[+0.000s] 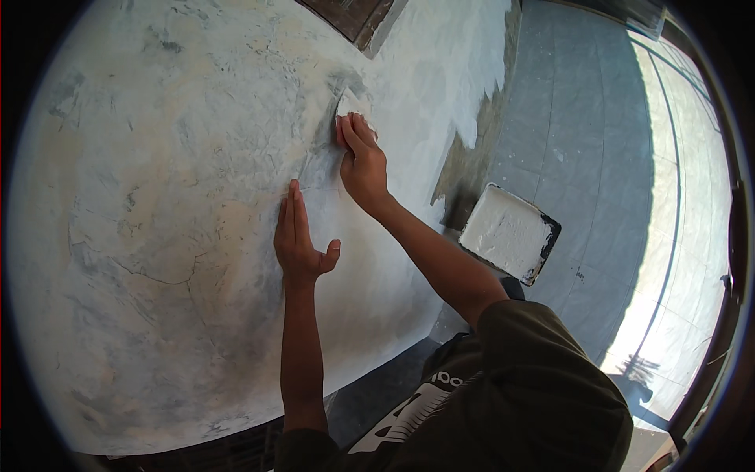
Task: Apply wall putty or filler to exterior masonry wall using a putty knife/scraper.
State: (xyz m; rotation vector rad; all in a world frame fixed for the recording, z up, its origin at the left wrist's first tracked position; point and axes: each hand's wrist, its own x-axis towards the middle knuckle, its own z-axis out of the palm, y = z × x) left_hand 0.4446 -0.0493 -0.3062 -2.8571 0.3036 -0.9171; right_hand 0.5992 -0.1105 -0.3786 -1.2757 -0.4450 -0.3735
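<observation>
A whitish, patchy wall fills the left and middle of the view, with grey smudges, cream areas and thin cracks. Higher up, my right hand is closed round a small whitish flat piece held against the wall; its exact kind is hard to make out. Dark grey smears surround that piece. Lower and to the left, my left hand rests flat against the wall, fingers stretched upward and thumb out to the side, holding nothing.
On the grey tiled floor to the right lies a paint tray with white paint and a dark, smeared edge. A brown framed panel juts in at the top. Bare grey-brown wall borders the white coat. Sunlight strikes the far-right floor.
</observation>
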